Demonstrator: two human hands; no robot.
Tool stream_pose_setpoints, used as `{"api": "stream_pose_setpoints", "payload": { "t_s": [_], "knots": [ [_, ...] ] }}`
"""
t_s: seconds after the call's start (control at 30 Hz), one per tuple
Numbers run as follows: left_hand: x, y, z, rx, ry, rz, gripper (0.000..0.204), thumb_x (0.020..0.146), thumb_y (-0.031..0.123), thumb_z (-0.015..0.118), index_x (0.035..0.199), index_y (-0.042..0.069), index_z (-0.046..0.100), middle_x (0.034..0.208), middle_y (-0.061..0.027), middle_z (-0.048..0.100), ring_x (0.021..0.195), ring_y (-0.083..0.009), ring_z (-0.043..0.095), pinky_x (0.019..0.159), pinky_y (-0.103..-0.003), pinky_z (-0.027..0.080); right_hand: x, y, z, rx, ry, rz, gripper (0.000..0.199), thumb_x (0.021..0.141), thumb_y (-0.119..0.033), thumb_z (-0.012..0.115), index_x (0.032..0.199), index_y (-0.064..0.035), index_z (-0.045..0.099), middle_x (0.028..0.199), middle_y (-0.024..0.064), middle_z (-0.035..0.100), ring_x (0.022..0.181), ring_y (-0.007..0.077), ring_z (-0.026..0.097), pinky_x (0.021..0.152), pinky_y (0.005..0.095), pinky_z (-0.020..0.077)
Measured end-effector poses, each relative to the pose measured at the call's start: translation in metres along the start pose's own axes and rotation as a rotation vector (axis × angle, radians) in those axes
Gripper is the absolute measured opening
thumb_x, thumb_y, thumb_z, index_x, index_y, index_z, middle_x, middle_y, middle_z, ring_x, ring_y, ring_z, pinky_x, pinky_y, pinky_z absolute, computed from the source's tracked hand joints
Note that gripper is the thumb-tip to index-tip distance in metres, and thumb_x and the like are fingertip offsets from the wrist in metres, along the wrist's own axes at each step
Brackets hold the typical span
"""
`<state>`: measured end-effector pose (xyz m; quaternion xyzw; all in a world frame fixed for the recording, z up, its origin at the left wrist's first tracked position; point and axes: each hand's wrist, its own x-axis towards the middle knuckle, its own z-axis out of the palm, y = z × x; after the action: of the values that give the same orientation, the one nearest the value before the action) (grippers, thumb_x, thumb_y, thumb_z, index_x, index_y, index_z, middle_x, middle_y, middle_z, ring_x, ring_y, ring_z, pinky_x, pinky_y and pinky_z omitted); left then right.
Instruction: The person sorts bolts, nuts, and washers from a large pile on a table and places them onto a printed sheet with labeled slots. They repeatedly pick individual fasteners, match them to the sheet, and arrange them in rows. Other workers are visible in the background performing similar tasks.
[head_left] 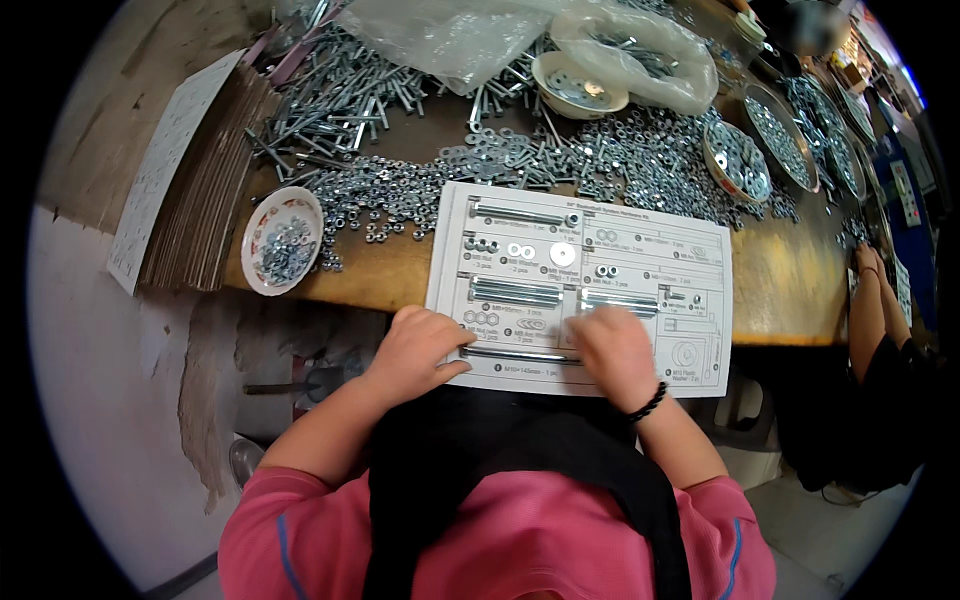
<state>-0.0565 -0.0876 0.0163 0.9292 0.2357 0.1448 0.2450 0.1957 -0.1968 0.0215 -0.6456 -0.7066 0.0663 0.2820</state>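
A white printed card (690, 240) with line drawings leans on the table's front edge before me. Long bolts (515, 291) in a row, a second group of bolts (620, 300), small nuts (482, 245) and a large round washer (562, 255) lie on its drawings. One long bolt (520, 355) lies along the lower part. My left hand (420, 350) rests on the card's lower left, thumb and forefinger apart near that bolt's left end. Over the card's lower middle is my right hand (615, 355), its fingers smeared by motion beside the bolt's right end.
Loose bolts (370, 90), nuts (400, 190) and washers (490, 150) heap across the table. A patterned bowl (254, 262) of small hardware stands left, near stacked cardboard sheets (195, 170). More bowls (735, 180) and clear plastic bags (450, 40) lie beyond. Another person's arm (868, 310) is at the right.
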Motion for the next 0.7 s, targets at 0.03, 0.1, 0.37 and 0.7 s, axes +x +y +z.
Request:
{"api": "stream_pose_setpoints", "payload": {
  "t_s": [0.03,0.1,0.37,0.7],
  "knots": [
    [-0.001,0.0,-0.001,0.008,-0.003,-0.007,0.03,0.066,0.02,0.073,0.094,0.012,0.064,0.086,-0.0024,0.06,0.085,-0.0223,0.055,0.082,-0.037,0.036,-0.003,0.009,-0.008,-0.026,0.036,0.024,0.014,0.069,-0.009,0.064,0.083,-0.0085,0.063,0.077,0.0074,0.056,0.072,0.0268,0.055,0.062,0.0371,0.0448],
    [-0.001,-0.003,0.0,0.017,0.006,-0.01,0.028,0.067,0.019,0.072,0.093,0.011,0.065,0.084,-0.0022,0.06,0.085,-0.0219,0.055,0.081,-0.037,0.036,-0.011,0.018,-0.02,-0.041,0.055,0.082,0.009,0.068,-0.009,0.065,0.077,-0.008,0.063,0.076,0.0072,0.056,0.073,0.027,0.054,0.063,0.0371,0.0444],
    [0.003,-0.006,-0.002,-0.007,0.007,0.019,0.024,0.066,0.018,0.072,0.088,0.011,0.066,0.082,-0.0016,0.059,0.082,-0.0217,0.054,0.079,-0.035,0.036,-0.029,0.009,-0.016,-0.036,-0.15,0.024,0.012,0.068,-0.013,0.066,0.079,-0.0107,0.062,0.08,0.0039,0.055,0.075,0.0243,0.054,0.067,0.035,0.0455],
    [0.014,-0.016,-0.019,-0.299,0.165,-0.372,0.035,0.078,0.009,0.061,0.111,0.0,0.056,0.096,-0.0127,0.057,0.078,-0.0196,0.056,0.072,-0.029,0.046,-0.052,0.055,-0.053,-0.106,0.139,0.35,0.023,0.07,-0.004,0.068,0.092,-0.0024,0.062,0.09,0.0142,0.057,0.084,0.0311,0.055,0.074,0.0377,0.0447]
  ]
}}
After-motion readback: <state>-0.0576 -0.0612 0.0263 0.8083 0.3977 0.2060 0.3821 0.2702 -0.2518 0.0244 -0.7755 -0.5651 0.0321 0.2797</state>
